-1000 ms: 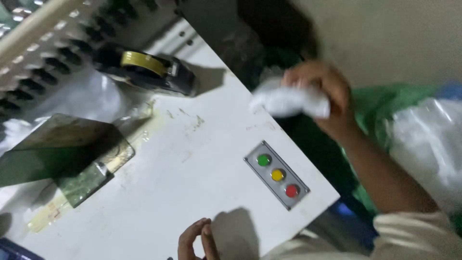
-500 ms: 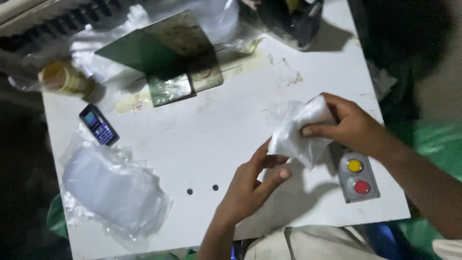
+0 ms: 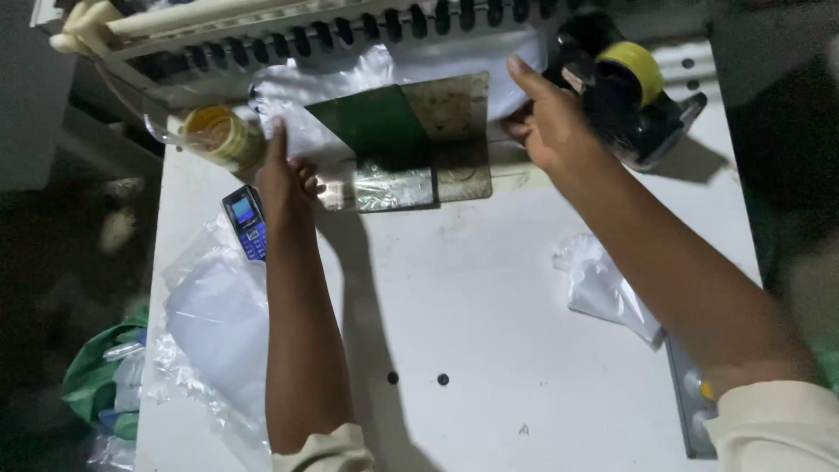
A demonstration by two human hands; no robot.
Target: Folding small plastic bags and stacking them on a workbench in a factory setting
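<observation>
While both arms stretch up the white worktop (image 3: 489,297), head view only: a clear, thin plastic sheet (image 3: 350,96) lies spread at the far edge, just below the long cream rail with a row of dark slots (image 3: 350,26). Its long axis runs left to right, parallel to that rail.

Left hand (image 3: 281,175): fingers extended and flat, palm down, pressing the sheet's left part; it grips nothing. Right hand (image 3: 546,122): fingers loosely spread, fingertips at the sheet's right end, touching it; whether anything is pinched cannot be told. The sheet spans the gap between the two hands.

Over the sheet's middle sits a square metal plate, half green, half tarnished (image 3: 411,131), tilted slightly, with a shiny clear strip along its near edge.

Left of the left hand: a yellow roll of tape (image 3: 214,135), close by, and a small blue keypad phone (image 3: 246,223) just beside the wrist. Nearer still, a crumpled clear plastic bag holding white material (image 3: 214,332).

Just beyond the right hand: a black tape dispenser with a yellow roll (image 3: 629,87). Under the right forearm, a small bunched clear bag (image 3: 603,288), and a grey button panel (image 3: 690,411), mostly hidden.
</observation>
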